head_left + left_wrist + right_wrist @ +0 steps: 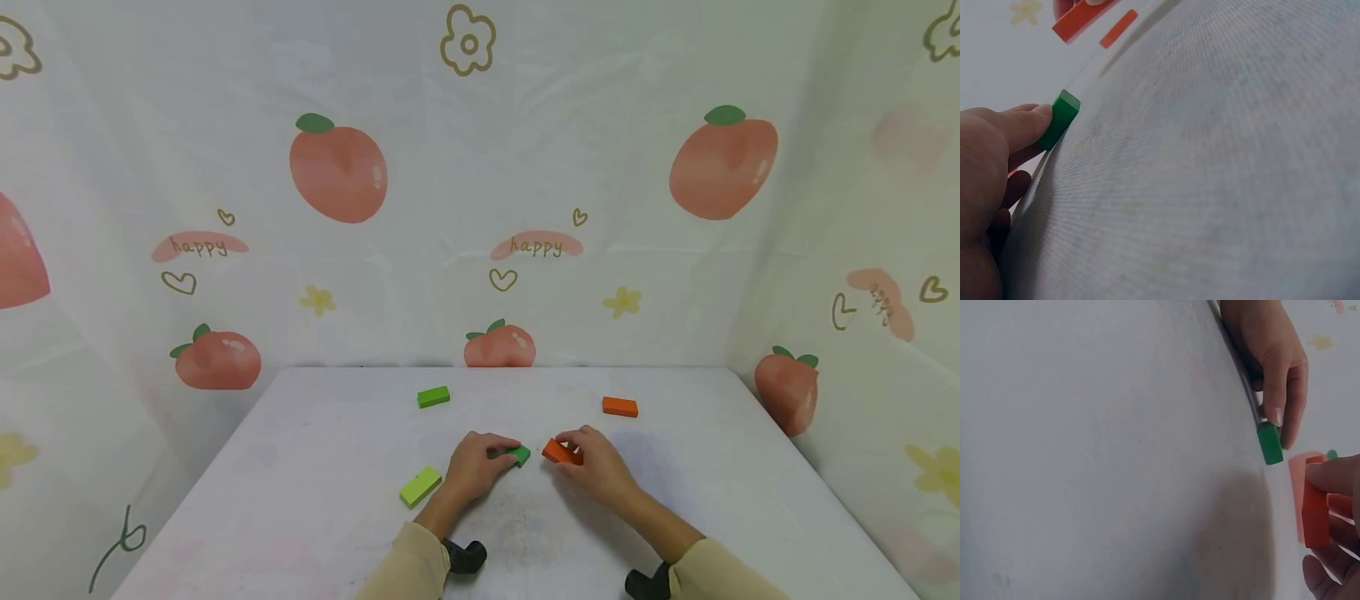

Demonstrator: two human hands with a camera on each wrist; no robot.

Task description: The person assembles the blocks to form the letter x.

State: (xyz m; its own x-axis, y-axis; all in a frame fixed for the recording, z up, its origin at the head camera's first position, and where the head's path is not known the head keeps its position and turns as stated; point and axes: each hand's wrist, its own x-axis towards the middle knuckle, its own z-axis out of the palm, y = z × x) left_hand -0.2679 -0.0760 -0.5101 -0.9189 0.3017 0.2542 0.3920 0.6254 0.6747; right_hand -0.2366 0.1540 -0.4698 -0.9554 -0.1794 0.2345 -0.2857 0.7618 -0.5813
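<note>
My left hand pinches a dark green block between thumb and fingers, low at the tabletop near the middle. In the left wrist view the green block stands out past the fingertips, tilted. Opposite it, my right hand pinches an orange-red block by its sides. The right wrist view shows that orange block raised over the table, with a shadow beneath. A short gap separates the two held blocks.
A light green block lies left of my left forearm. Farther back are another green block on the left and a second orange block on the right. A printed cloth hangs behind the white table.
</note>
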